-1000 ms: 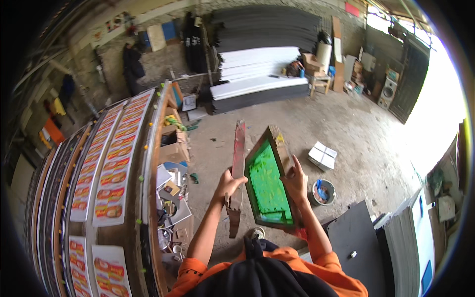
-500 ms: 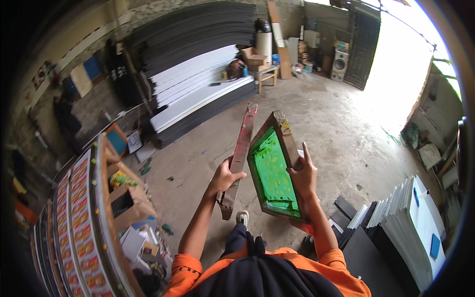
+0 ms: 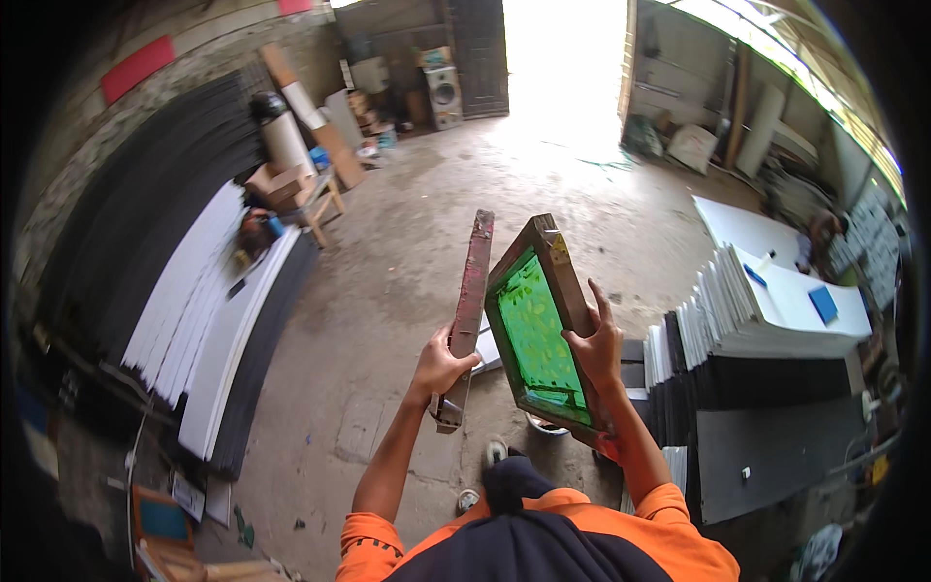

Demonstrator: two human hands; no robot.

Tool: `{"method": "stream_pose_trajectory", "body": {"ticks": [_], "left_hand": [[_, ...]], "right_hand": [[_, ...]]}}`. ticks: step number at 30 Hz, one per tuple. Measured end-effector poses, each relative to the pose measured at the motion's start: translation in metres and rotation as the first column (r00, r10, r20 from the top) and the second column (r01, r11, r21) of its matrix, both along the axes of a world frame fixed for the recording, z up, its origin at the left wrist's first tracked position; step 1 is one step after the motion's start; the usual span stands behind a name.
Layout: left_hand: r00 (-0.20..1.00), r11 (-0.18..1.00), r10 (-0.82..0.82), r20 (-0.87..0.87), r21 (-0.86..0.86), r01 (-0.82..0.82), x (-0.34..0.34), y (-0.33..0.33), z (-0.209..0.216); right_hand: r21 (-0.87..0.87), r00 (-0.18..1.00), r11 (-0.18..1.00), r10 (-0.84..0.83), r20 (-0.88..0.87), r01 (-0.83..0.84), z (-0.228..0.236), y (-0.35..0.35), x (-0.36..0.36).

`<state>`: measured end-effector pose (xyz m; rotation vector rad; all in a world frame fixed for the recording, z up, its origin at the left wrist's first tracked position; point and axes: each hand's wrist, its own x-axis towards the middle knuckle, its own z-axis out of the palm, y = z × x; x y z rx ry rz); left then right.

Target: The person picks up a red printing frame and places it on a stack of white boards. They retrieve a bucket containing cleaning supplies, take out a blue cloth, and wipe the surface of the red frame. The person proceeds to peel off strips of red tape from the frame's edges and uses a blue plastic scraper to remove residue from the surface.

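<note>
In my right hand [image 3: 598,347] is a printing screen [image 3: 535,325] with a dark wooden frame and bright green mesh. It stands tilted in front of me, the thumb and fingers closed on its right side while the forefinger points up. My left hand [image 3: 446,367] grips a second printing screen [image 3: 474,276], turned nearly edge-on, so mostly its worn, red-stained wooden edge shows. The two screens are held side by side with a narrow gap between them. Their lower ends hang above the floor near my feet.
Stacks of white sheets [image 3: 722,306] and black sheets [image 3: 776,436] stand to the right; a person [image 3: 824,238] is beyond them. Long white and black boards [image 3: 228,359] lie at left, near a small table [image 3: 330,206] with boxes. A bright doorway [image 3: 567,68] and speaker [image 3: 444,95] are ahead.
My view has swung to the right: the board pile and doorway have shifted left, and the right-hand sheet stacks show more fully. Both screens stay in my hands in nearly the same pose.
</note>
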<state>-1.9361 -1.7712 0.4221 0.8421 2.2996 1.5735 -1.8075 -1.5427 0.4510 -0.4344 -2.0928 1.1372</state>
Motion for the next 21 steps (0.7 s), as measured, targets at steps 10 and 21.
{"method": "stream_pose_trajectory", "body": {"ticks": [10, 21], "left_hand": [[0.945, 0.942, -0.324, -0.043, -0.108, 0.318, -0.180, 0.191, -0.046], [0.801, 0.799, -0.597, 0.045, -0.051, 0.599, -0.280, 0.377, -0.009]], "right_hand": [[-0.097, 0.921, 0.918, -0.388, -0.026, 0.384, -0.062, 0.113, -0.110], [-0.036, 0.811, 0.811, -0.585, -0.022, 0.584, 0.000, 0.218, -0.170]]}}
